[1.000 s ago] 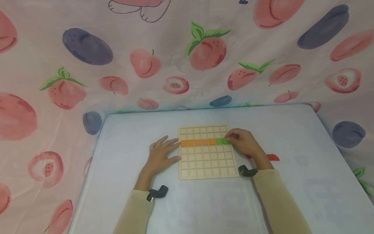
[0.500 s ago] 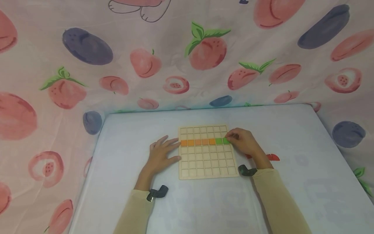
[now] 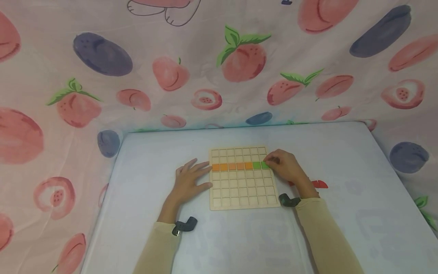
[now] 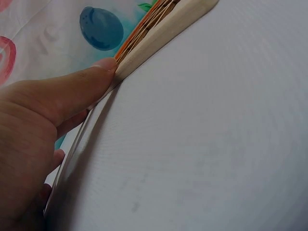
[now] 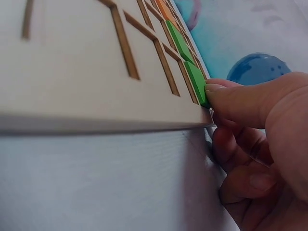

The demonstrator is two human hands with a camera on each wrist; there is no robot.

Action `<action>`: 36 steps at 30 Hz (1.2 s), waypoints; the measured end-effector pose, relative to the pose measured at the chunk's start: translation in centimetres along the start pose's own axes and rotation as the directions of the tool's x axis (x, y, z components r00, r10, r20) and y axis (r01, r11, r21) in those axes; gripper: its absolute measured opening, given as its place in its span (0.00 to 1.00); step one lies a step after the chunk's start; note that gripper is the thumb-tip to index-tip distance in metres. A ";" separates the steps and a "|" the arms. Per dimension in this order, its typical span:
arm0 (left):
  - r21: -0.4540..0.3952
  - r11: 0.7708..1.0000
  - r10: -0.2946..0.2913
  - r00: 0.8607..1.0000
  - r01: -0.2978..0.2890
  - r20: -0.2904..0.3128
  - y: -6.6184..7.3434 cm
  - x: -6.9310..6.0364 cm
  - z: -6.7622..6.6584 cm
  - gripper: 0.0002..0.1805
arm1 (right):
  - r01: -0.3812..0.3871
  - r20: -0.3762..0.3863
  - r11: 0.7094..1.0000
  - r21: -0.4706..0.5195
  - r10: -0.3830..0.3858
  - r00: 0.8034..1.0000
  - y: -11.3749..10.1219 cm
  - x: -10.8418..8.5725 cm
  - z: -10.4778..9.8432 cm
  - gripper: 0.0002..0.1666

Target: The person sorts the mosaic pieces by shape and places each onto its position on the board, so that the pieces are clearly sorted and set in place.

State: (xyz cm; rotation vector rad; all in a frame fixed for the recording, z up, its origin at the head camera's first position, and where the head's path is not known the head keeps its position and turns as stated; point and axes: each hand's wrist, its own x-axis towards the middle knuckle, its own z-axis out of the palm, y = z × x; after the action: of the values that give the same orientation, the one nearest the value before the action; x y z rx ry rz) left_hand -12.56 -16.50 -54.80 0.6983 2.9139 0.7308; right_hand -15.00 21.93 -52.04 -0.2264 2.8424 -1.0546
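A pale wooden grid board (image 3: 244, 208) lies flat on the table, its third row from the far side filled with colored tiles. Several orange tiles (image 3: 224, 167) run from the left end of that row. Two green tiles follow, and my right hand (image 3: 286, 166) pinches the outermost green tile (image 5: 196, 83) between thumb and forefinger at the board's right edge. In the right wrist view this tile sits at its cell, partly covered by the thumb. My left hand (image 3: 187, 184) has its fingers spread, with fingertips and thumb (image 4: 89, 84) touching the board's left edge.
Red curved pieces (image 3: 320, 184) lie on the table right of the board, partly hidden behind the right wrist. The table has a pale cover (image 3: 239, 243). A fruit-print curtain (image 3: 205, 68) rises behind and along both sides.
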 end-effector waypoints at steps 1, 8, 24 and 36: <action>-0.001 1.000 0.000 1.000 0.000 0.001 0.0 0.0 0.0 0.35 | -0.002 0.000 1.000 -0.001 0.002 1.000 0.0 0.0 0.0 0.07; -0.007 1.000 0.001 1.000 -0.002 -0.006 0.1 -0.1 -0.1 0.35 | 0.005 -0.006 1.000 -0.004 -0.005 1.000 0.2 0.0 0.0 0.07; 0.005 1.000 -0.009 1.000 0.009 0.006 0.3 -0.1 -0.3 0.35 | -0.147 0.058 0.988 0.055 0.143 0.988 1.7 -1.4 -1.5 0.13; 0.006 1.000 -0.006 1.000 0.006 0.010 0.4 -0.1 -0.3 0.35 | -0.161 0.094 0.987 -0.011 0.161 0.982 3.1 -4.2 -4.5 0.16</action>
State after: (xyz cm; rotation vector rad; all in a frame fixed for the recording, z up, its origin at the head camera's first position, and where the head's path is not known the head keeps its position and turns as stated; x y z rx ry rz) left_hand -12.38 -16.35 -54.38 0.6909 2.9095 0.7157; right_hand -11.90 27.85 -50.55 -0.0437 2.7247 -0.9798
